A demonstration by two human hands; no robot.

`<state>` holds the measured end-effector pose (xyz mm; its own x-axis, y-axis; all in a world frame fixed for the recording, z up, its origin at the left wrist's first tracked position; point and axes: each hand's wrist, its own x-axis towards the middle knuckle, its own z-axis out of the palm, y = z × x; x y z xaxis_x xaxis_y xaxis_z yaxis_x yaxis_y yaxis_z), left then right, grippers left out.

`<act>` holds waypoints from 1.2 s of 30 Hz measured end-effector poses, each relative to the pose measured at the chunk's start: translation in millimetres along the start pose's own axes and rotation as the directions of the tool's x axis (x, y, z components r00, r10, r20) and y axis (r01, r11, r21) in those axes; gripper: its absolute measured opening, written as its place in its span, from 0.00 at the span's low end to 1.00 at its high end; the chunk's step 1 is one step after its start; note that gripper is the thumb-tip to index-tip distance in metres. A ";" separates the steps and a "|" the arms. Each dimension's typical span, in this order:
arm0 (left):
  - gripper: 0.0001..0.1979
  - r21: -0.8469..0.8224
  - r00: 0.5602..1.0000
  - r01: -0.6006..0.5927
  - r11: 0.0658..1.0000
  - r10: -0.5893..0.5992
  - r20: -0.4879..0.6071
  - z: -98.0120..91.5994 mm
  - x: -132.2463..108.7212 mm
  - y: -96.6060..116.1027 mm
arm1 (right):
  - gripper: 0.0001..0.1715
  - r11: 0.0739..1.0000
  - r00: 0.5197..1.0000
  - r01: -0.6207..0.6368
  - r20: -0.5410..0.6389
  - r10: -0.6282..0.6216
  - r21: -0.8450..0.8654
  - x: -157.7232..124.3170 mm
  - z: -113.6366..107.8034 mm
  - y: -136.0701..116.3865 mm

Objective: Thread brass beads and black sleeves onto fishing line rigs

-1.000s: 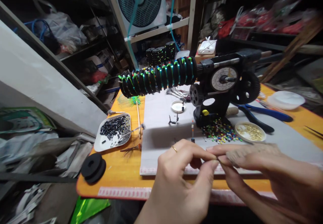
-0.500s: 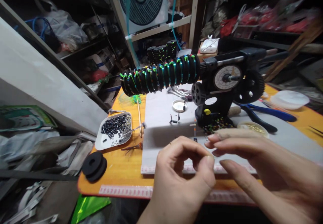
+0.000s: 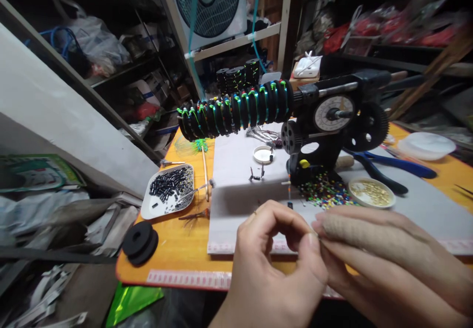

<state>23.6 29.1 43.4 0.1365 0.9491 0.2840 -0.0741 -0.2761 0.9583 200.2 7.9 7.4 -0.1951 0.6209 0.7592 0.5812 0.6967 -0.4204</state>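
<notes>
My left hand (image 3: pixel 279 269) is closed in a pinch, thumb against forefinger; whatever is between the tips is too small to make out. My right hand (image 3: pixel 384 249) meets it at the fingertips, its fingers pressed together, with a beige covering on one finger. What the right fingers hold is hidden. Just beyond the hands lies a pile of tiny multicoloured beads (image 3: pixel 328 191), beside a round dish of small gold-coloured pieces (image 3: pixel 373 193). A thin strand with a small dark piece (image 3: pixel 290 205) at its lower end shows above my left fingers.
A black winding machine (image 3: pixel 334 114) carries a row of black foam spools (image 3: pixel 236 110) wound with bright line. On the left stand a white tray of black cylinders (image 3: pixel 170 190) and loose foam spools (image 3: pixel 139 242). Blue-handled pliers (image 3: pixel 399 164) lie right; a fan (image 3: pixel 207 3) stands behind.
My right hand has moved in to the left hand's fingertips and its fingers have closed together. The bead pile and the gold-piece dish now show more fully.
</notes>
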 end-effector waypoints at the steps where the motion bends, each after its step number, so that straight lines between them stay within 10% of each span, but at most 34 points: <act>1: 0.09 0.074 0.996 -0.093 0.993 0.094 -0.009 -1.0 1.3 -0.5 | 0.11 1.000 1.000 -0.007 0.003 0.007 0.015 2.7 -0.1 -1.0; 5: 0.09 0.282 0.829 -0.545 0.789 0.557 0.044 -10.7 6.7 -5.7 | 0.07 0.992 0.996 -0.083 0.048 0.079 0.091 20.5 -4.9 -6.3; 11: 0.06 0.361 0.731 -0.681 0.637 0.618 0.288 -27.8 14.0 -4.7 | 0.07 0.992 0.983 0.096 0.165 -0.082 -0.076 34.6 -13.6 -2.2; 15: 0.07 0.383 0.816 -0.576 0.722 0.537 0.214 -22.2 15.0 1.2 | 0.08 0.978 0.972 0.183 0.171 -0.164 -0.102 33.5 -12.1 3.8; 18: 0.09 0.149 0.984 -0.162 0.975 0.150 0.092 -15.8 13.5 6.3 | 0.09 0.988 0.978 0.140 0.164 -0.129 -0.062 32.3 -8.9 2.2; 21: 0.09 -0.216 0.934 0.335 0.917 -0.294 0.202 -15.4 14.5 10.9 | 0.12 0.996 0.980 0.093 0.178 -0.093 0.008 30.8 -6.5 0.0; 23: 0.13 -0.361 0.886 0.455 0.814 -0.370 0.280 -16.5 16.5 12.6 | 0.15 0.996 0.984 0.077 0.157 -0.081 0.032 29.1 -5.4 -0.3; 29: 0.16 -0.398 0.900 0.435 0.808 -0.381 0.212 -13.1 13.9 11.2 | 0.19 0.987 0.997 0.073 0.005 -0.073 -0.141 25.7 -3.4 -5.4; 36: 0.07 -0.164 0.997 0.076 0.984 -0.070 0.039 -12.4 1.0 -0.8 | 0.09 0.997 0.997 -0.071 -0.027 0.070 -0.042 17.8 0.1 -10.5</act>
<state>11.6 32.1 42.5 0.1794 0.9595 0.2170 -0.2248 -0.1747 0.9586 190.5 11.7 25.2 -0.1331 0.6581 0.7411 0.6263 0.6354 -0.4517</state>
